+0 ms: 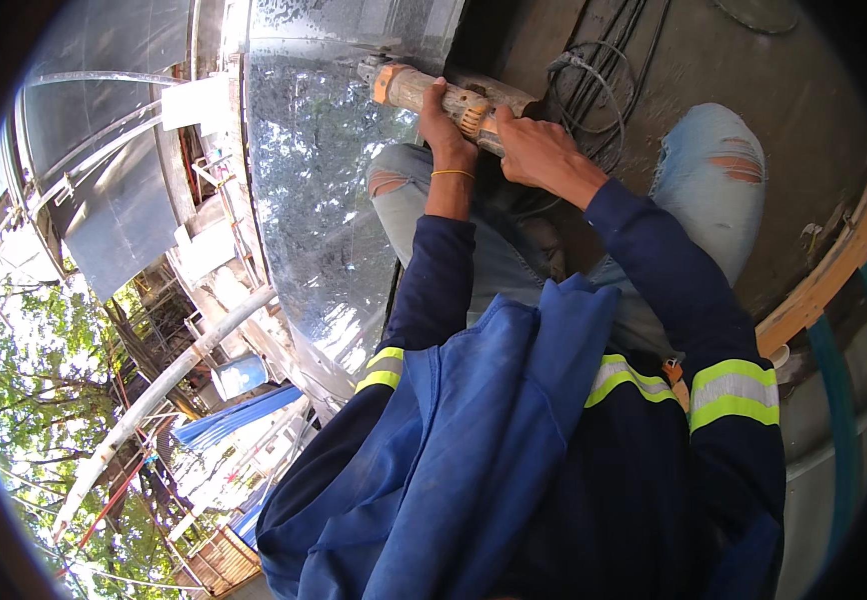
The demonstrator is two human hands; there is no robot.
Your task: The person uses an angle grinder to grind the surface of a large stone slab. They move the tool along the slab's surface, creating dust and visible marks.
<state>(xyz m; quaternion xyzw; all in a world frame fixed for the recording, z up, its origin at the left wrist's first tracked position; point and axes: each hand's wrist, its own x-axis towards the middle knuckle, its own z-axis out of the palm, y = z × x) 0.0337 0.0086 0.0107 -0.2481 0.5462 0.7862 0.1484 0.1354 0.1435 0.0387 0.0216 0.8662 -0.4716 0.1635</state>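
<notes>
We have the worn grey-and-orange cylindrical power tool (pixel 462 103) ahead of us, its long axis slanting from a metal head (pixel 372 72) at upper left, over the glossy grey reflective panel (pixel 324 170), down to its rear at right. The fingers of our left hand (pixel 444 135) curl closed round the barrel, nearer the head; those of our right hand (pixel 537 150) grip the rear.

Bright daylight from left; trees (pixel 44 400) blown out in patches. Glare on panel (pixel 304 180). Floor (pixel 704 65) dim. Grinder (pixel 409 92) reasonably sharp. Fisheye bending, black vignette at rim.
</notes>
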